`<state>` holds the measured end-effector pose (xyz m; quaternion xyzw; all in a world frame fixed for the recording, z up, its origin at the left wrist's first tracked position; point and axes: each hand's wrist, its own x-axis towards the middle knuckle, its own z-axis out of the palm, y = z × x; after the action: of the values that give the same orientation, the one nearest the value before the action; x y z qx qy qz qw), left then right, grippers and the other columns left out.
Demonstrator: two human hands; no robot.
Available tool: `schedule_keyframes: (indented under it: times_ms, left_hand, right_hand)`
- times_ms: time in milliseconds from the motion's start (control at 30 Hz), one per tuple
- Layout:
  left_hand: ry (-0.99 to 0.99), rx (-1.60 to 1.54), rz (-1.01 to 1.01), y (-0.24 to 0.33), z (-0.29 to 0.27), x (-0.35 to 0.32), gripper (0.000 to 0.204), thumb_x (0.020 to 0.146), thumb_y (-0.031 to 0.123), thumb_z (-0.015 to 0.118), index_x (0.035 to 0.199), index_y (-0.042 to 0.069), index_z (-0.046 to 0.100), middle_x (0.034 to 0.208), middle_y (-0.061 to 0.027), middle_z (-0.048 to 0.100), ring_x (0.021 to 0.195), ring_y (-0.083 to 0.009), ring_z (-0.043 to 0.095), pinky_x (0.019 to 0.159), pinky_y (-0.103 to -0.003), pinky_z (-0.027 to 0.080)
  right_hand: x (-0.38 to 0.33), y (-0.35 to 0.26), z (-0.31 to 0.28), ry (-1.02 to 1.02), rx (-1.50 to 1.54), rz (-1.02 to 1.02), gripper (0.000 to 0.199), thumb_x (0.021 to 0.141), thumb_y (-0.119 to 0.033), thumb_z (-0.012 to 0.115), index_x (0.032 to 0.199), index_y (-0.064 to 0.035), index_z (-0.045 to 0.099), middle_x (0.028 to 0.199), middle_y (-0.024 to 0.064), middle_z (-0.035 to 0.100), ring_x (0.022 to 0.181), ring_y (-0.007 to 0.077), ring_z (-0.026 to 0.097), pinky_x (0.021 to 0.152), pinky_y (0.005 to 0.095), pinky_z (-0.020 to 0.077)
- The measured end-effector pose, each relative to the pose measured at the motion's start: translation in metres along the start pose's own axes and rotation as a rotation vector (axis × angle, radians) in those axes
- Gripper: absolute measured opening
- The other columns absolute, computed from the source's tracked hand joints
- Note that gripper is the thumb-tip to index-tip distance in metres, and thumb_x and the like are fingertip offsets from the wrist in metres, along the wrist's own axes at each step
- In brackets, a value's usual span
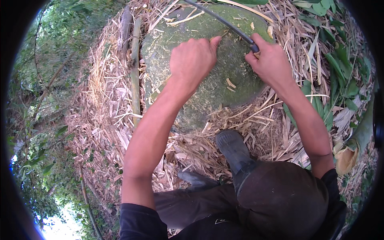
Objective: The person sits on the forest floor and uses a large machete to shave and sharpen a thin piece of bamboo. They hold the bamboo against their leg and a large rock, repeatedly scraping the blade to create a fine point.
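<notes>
My right hand (271, 60) is closed around the lower end of a long, narrow, dark knife (224, 21). The blade slants up and left, out past the top edge of the view. To its left, my left hand (194, 58) is closed in a fist with the thumb stretched toward the blade. A thin olive-brown strip (163, 85) shows below that wrist, and a bit of it seems to come out past the thumb; most is hidden by the hand. Both hands are over a large mossy boulder (228, 90), which is sprinkled with pale shavings.
Dry leaves and pale shavings (104, 104) cover the ground around the boulder. A bamboo pole (136, 72) lies along its left side. My knees and dark rubber boot (232, 148) are close in front. Green leaves (340, 64) crowd the right; brush (44, 92) fills the left.
</notes>
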<state>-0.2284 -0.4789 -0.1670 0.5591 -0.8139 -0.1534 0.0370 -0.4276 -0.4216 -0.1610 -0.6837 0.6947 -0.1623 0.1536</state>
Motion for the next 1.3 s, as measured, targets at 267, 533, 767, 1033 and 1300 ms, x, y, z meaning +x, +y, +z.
schedule_keyframes:
  times_ms: [267, 533, 767, 1033, 1300]
  left_hand:
    - [-0.038, 0.004, -0.014, 0.002, -0.005, -0.004, 0.070, 0.105, 0.050, 0.039, 0.070, -0.003, 0.070, 0.064, -0.0253, 0.065, 0.063, -0.0439, 0.068, 0.061, -0.052, 0.056]
    - [-0.003, 0.030, 0.002, 0.003, -0.001, -0.004, 0.070, 0.106, 0.049, 0.039, 0.070, -0.002, 0.070, 0.062, -0.0248, 0.065, 0.061, -0.0420, 0.068, 0.058, -0.050, 0.056]
    - [-0.002, -0.001, 0.003, 0.006, -0.002, -0.003, 0.070, 0.106, 0.050, 0.038, 0.069, -0.001, 0.069, 0.062, -0.0239, 0.064, 0.060, -0.0424, 0.068, 0.058, -0.050, 0.056]
    - [0.146, -0.121, 0.158, -0.011, 0.014, -0.008, 0.047, 0.106, 0.041, 0.043, 0.090, 0.000, 0.059, 0.060, -0.0210, 0.063, 0.056, -0.0413, 0.064, 0.054, -0.053, 0.050]
    - [0.092, -0.015, 0.181, -0.008, 0.000, 0.001, 0.040, 0.107, 0.032, 0.042, 0.090, 0.001, 0.062, 0.059, -0.0210, 0.063, 0.057, -0.0397, 0.066, 0.054, -0.051, 0.051]
  right_hand:
    - [-0.011, -0.007, -0.002, 0.100, 0.209, 0.012, 0.026, 0.083, -0.018, 0.067, 0.103, -0.0017, 0.061, 0.061, 0.0187, 0.061, 0.061, 0.0394, 0.065, 0.059, 0.0486, 0.0504]
    - [-0.008, -0.002, -0.008, 0.013, 0.136, 0.055, 0.028, 0.083, -0.018, 0.068, 0.105, -0.0039, 0.061, 0.068, 0.0175, 0.065, 0.065, 0.0382, 0.067, 0.060, 0.0474, 0.0519]
    - [-0.010, 0.007, 0.007, 0.055, -0.025, -0.019, 0.025, 0.084, -0.016, 0.066, 0.105, -0.0035, 0.061, 0.064, 0.0140, 0.058, 0.057, 0.0300, 0.061, 0.058, 0.0403, 0.0479]
    - [-0.012, 0.016, 0.003, 0.006, 0.404, 0.231, 0.030, 0.081, -0.021, 0.068, 0.103, -0.0013, 0.064, 0.071, 0.0128, 0.058, 0.063, 0.0249, 0.058, 0.062, 0.0397, 0.0472]
    - [-0.022, 0.012, -0.001, 0.019, 0.276, 0.195, 0.025, 0.081, -0.019, 0.067, 0.098, -0.0013, 0.061, 0.066, 0.0143, 0.059, 0.059, 0.0319, 0.062, 0.059, 0.0441, 0.0477]
